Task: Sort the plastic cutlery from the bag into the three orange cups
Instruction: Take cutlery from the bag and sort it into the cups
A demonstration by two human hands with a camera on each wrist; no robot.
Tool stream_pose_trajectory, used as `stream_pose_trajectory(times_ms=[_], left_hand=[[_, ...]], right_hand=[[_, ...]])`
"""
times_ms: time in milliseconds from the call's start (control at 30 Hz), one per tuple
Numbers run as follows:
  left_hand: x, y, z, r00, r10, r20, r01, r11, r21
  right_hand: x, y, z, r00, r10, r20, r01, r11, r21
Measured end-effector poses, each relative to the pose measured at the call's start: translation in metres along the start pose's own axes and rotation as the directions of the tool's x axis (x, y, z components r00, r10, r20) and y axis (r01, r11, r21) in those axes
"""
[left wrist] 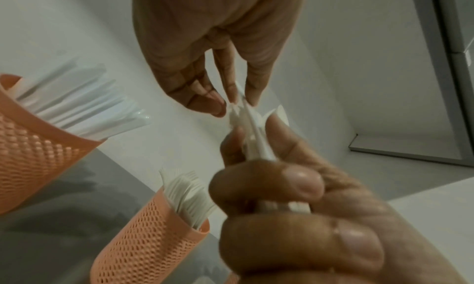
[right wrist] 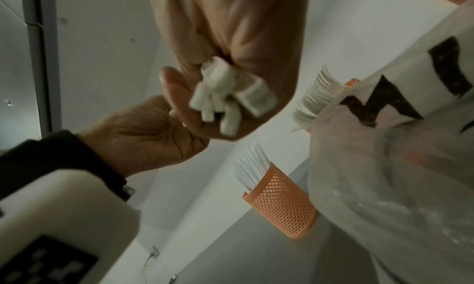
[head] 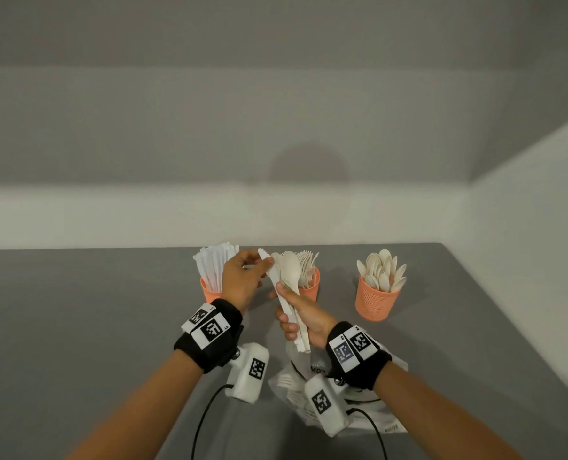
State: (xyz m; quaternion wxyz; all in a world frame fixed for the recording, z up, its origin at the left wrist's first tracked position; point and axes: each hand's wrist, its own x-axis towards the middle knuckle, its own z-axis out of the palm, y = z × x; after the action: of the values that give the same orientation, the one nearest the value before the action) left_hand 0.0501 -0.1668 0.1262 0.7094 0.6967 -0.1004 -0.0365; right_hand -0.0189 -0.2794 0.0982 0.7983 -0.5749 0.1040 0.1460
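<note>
My right hand (head: 290,310) grips a bundle of white cutlery (head: 287,283) by the handles, heads up, above the table; a spoon, a knife and fork tines show. My left hand (head: 259,262) pinches the tip of the bundle's knife (head: 264,254). In the left wrist view its fingertips (left wrist: 232,99) close on that knife (left wrist: 252,126). The handle ends (right wrist: 225,93) stick out under my right hand. Three orange mesh cups stand behind: the left cup (head: 209,292) holds knives, the middle cup (head: 312,288) forks, the right cup (head: 377,302) spoons. The bag (head: 295,390) lies under my right wrist.
The grey table (head: 93,310) ends at a white wall behind and on the right. In the right wrist view the knife cup (right wrist: 280,204) and the printed bag (right wrist: 384,146) are close by. Black cables (head: 202,423) run from the wrist cameras.
</note>
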Motion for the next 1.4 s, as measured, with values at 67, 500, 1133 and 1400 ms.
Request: stream_pose_trajectory(times_ms=[67, 500, 1133, 1400], left_hand=[[0.003, 0.004, -0.004, 1.0, 0.002, -0.014, -0.002, 1.0, 0.002], [0.071, 0.045, -0.078, 0.861, 0.464, -0.207, -0.362, 0.846, 0.391], [0.064, -0.065, -0.06, 0.923, 0.384, 0.002, -0.229, 0.544, 0.807], [0.005, -0.036, 0.011, 0.995, -0.052, 0.085, 0.023, 0.951, 0.31]], right_hand=[[0.002, 0.001, 0.001, 1.0, -0.012, -0.023, 0.012, 1.0, -0.008], [0.021, 0.002, -0.014, 0.997, -0.013, -0.076, 0.014, 1.0, 0.022], [0.02, 0.001, -0.028, 0.999, -0.039, -0.031, 0.041, 0.997, 0.06], [0.021, 0.003, -0.013, 0.997, -0.055, -0.046, 0.059, 0.995, 0.086]])
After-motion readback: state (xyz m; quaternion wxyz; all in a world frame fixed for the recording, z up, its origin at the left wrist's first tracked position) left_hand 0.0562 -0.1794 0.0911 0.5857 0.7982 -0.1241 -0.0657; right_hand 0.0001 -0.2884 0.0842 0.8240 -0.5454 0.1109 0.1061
